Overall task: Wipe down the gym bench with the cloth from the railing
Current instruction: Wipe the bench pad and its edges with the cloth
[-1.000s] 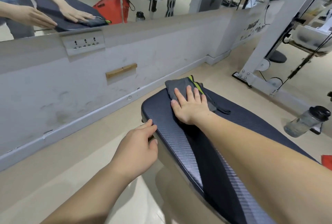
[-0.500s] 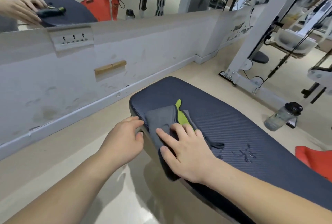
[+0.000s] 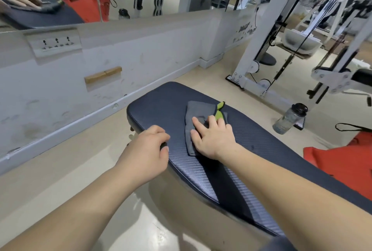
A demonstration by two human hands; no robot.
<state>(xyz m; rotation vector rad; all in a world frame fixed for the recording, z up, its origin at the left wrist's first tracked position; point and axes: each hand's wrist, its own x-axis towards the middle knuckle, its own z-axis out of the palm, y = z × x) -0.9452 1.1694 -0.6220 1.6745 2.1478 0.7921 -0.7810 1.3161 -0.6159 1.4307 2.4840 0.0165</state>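
A dark blue padded gym bench (image 3: pixel 261 140) runs from the centre toward the lower right. A folded grey cloth (image 3: pixel 198 114) with a bright green tag lies flat on its top. My right hand (image 3: pixel 212 139) presses on the cloth's near part, fingers spread over it. My left hand (image 3: pixel 150 148) curls over the bench's left edge, fingers wrapped on the padding.
A low white wall (image 3: pixel 141 53) with a mirror above runs along the left. A clear water bottle (image 3: pixel 289 118) stands on the floor to the right, by a white cable machine frame (image 3: pixel 253 73). A red bag (image 3: pixel 342 162) lies at the far right.
My right hand has slid the cloth from the bench's left edge toward the middle of the pad. My left hand stays gripping the left edge.
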